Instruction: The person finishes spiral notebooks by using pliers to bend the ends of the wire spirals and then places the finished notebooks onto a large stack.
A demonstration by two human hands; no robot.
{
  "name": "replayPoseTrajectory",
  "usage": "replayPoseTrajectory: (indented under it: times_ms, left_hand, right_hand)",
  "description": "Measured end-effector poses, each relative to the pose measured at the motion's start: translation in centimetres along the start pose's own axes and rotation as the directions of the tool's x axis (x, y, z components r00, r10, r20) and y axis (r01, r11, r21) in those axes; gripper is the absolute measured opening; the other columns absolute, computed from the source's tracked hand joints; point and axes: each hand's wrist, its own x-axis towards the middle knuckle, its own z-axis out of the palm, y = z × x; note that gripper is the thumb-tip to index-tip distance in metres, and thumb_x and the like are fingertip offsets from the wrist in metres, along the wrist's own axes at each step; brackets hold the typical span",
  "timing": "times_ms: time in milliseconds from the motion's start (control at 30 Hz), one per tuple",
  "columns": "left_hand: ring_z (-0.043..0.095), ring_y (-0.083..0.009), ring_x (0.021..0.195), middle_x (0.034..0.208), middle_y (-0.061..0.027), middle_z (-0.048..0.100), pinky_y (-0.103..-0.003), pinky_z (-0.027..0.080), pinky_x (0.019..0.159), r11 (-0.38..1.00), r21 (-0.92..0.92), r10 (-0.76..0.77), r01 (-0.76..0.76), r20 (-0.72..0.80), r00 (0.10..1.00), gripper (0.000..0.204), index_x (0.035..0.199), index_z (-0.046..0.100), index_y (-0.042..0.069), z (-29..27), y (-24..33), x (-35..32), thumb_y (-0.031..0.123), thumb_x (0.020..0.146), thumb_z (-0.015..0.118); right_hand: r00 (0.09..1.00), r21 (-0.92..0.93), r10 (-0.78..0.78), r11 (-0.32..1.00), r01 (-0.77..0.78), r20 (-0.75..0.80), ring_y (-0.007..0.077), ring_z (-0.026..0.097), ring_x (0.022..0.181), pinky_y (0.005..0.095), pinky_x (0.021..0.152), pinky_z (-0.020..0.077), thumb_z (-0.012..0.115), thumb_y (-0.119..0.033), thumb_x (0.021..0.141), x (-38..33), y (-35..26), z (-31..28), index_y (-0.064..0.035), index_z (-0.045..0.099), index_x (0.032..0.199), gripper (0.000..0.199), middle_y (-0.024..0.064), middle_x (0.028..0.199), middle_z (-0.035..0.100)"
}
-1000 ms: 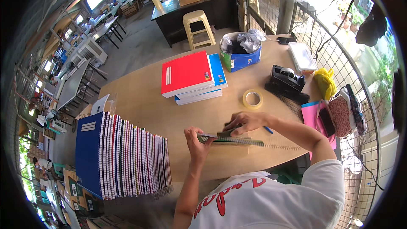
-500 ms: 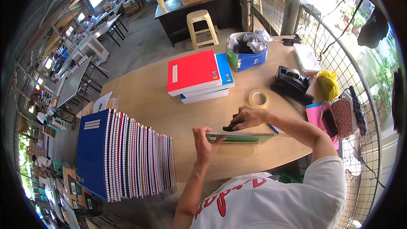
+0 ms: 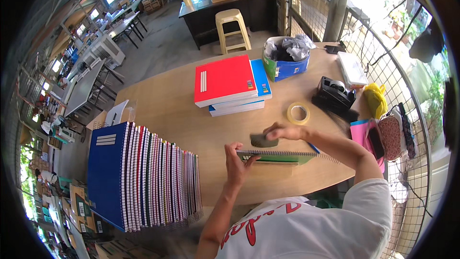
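My left hand [image 3: 235, 163] grips the left end of a green spiral notebook [image 3: 282, 158], thumb on the near cover. The notebook stands on edge with its wire coil on top, and a length of coil sticks out past its right end. Just beyond the coil, my right hand [image 3: 282, 132] is closed on a dark grey-green, curved flat piece [image 3: 264, 140] whose kind I cannot make out. A blue pen-like stick [image 3: 313, 147] lies partly hidden under my right forearm.
A tall stack of spiral notebooks [image 3: 108, 177] rises at left. Red notebooks [image 3: 225, 80] rest on blue ones [image 3: 261, 79]. Around the right side are a tape roll [image 3: 298, 113], a tape dispenser [image 3: 334, 93], a box of crumpled plastic [image 3: 290, 66] and pouches [image 3: 391, 132].
My right hand has moved slightly right and up, and more of the dark curved piece shows. The left hand keeps its grip on the notebook. The whole view has shifted slightly.
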Motion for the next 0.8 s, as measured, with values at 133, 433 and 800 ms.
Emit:
replayPoseTrajectory:
  times_ms: [133, 433, 800]
  left_hand:
    - [0.049, -0.0247, 0.091, 0.102, -0.0127, 0.046, -0.039, 0.044, 0.083, 0.995, -0.059, -0.085, 0.086, 0.02, 0.996, 0.078, 0.117, 0.041, 0.001, 0.0, -0.2, -0.1, 0.034, 0.067, 0.091]
    - [0.053, -0.0201, 0.097, 0.106, -0.0099, 0.049, -0.037, 0.048, 0.087, 0.869, -0.45, -0.215, 0.209, 0.038, 0.976, 0.072, 0.128, 0.033, 0.005, -0.9, -3.2, -0.7, 0.017, 0.079, 0.085]
    - [0.058, -0.0143, 0.094, 0.101, -0.0071, 0.055, -0.032, 0.051, 0.087, 0.588, -0.733, -0.334, 0.343, 0.165, 0.928, 0.068, 0.129, 0.032, 0.011, -1.5, -5.2, -0.8, -0.004, 0.081, 0.078]
  right_hand:
    - [0.997, -0.092, -0.069, 0.993, 0.072, 0.038, 0.031, 0.061, 0.099, 0.0411, 0.091, 0.0477, 0.058, -0.056, 0.089, 1.4, -0.2, 0.6, 0.0, 0.071, 0.116, 0.064, 0.0181, 0.098, 0.067]
    - [0.991, 0.036, -0.101, 0.994, 0.104, -0.087, 0.0294, 0.062, 0.091, 0.04, 0.085, 0.0482, 0.062, -0.051, 0.089, 2.3, 0.1, 0.6, -0.0038, 0.074, 0.111, 0.054, 0.0167, 0.097, 0.07]
    - [0.994, 0.006, -0.061, 0.998, 0.061, 0.087, 0.0271, 0.062, 0.099, 0.0368, 0.09, 0.0472, 0.063, -0.056, 0.086, 5.2, 1.6, 1.7, 0.0011, 0.073, 0.112, 0.064, 0.0188, 0.103, 0.068]
